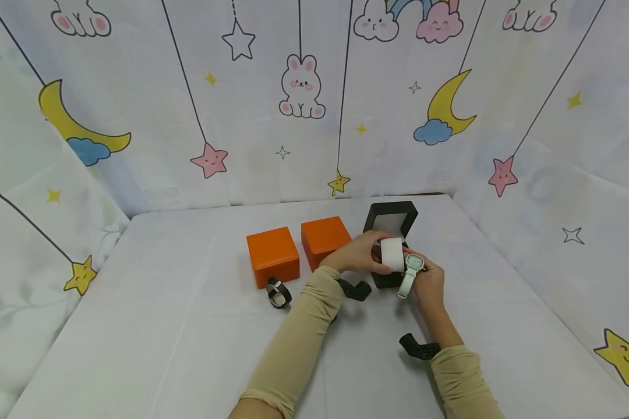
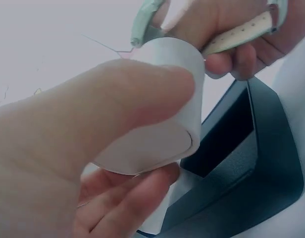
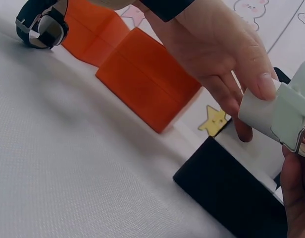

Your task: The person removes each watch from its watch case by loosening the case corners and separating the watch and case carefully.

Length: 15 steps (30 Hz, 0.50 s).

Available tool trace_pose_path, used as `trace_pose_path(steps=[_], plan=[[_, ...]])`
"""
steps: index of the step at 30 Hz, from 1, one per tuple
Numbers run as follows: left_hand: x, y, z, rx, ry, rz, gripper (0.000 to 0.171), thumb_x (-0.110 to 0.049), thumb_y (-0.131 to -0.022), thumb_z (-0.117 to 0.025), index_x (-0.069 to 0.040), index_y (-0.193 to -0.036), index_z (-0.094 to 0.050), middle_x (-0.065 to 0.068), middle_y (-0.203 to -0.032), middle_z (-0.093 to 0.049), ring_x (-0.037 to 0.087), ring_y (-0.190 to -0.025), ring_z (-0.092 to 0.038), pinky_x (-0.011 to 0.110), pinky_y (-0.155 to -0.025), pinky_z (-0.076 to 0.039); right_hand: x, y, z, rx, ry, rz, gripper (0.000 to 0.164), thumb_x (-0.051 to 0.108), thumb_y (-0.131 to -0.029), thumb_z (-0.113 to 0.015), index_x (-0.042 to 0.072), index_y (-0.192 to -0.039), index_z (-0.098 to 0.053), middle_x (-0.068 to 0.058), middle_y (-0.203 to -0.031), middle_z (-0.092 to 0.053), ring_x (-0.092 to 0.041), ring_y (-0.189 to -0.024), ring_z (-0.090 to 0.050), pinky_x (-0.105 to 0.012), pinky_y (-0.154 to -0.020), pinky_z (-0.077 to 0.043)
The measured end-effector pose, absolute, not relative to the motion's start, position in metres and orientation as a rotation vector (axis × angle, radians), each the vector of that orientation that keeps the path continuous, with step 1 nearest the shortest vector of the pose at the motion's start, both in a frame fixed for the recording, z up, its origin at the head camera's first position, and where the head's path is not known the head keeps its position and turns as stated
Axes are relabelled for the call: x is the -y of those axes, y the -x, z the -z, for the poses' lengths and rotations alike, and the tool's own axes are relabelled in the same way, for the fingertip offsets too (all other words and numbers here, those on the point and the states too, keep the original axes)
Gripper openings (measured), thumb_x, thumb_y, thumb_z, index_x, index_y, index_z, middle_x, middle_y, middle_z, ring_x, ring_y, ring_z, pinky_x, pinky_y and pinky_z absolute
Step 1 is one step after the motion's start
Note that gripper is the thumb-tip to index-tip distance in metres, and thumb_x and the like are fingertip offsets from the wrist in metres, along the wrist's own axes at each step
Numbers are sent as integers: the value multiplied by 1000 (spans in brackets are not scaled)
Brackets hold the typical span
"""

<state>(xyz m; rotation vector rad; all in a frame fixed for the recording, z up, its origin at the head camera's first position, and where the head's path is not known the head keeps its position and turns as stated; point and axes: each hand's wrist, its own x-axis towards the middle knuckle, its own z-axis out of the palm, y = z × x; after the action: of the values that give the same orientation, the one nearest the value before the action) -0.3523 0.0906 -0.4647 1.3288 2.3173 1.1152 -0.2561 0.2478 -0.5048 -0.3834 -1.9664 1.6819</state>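
My left hand (image 1: pixel 357 254) pinches a white watch cushion (image 1: pixel 392 254), thumb on one side and fingers beneath it in the left wrist view. In my right hand (image 1: pixel 433 284) is a pale green watch (image 1: pixel 413 263), its strap hanging unfastened in the head view. The strap (image 2: pixel 246 30) curves close by the far end of the cushion, and part of the watch overlaps it in the right wrist view. Below both hands stands an open black watch box (image 1: pixel 384 280) with its lid (image 1: pixel 412 216) raised; a dark hollow (image 2: pixel 224 144) shows inside.
Two orange boxes, one to the left (image 1: pixel 274 256) and one nearer the black box (image 1: pixel 322 237), stand closed on the white table (image 1: pixel 162 326). A black watch (image 1: pixel 279 293) is in front of the left one. Patterned cloth (image 1: pixel 262 128) hangs behind.
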Motion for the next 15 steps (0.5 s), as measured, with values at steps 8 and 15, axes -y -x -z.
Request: trace_pose_path(steps=[8,15], plan=[[-92,352,464,-2442,-1293,-1105,72,-34,-72,-74,-16,-132,-39,-3,-108,-55,9,-91,-56,15,-71,-46,-255,258,504,1957,438,-1717,27,15,-81,-67,5,-107,-67,21,-84,-67,0,-80,-60,-14,-56,-48],[-95,348,466,-2605,-1244,-902,72,-39,-71,-73,-18,-132,-40,5,-124,-44,11,-93,-47,18,-78,-44,-258,259,508,1951,497,-1745,31,22,-78,-69,6,-106,-68,20,-84,-67,2,-83,-60,-14,-55,-48]])
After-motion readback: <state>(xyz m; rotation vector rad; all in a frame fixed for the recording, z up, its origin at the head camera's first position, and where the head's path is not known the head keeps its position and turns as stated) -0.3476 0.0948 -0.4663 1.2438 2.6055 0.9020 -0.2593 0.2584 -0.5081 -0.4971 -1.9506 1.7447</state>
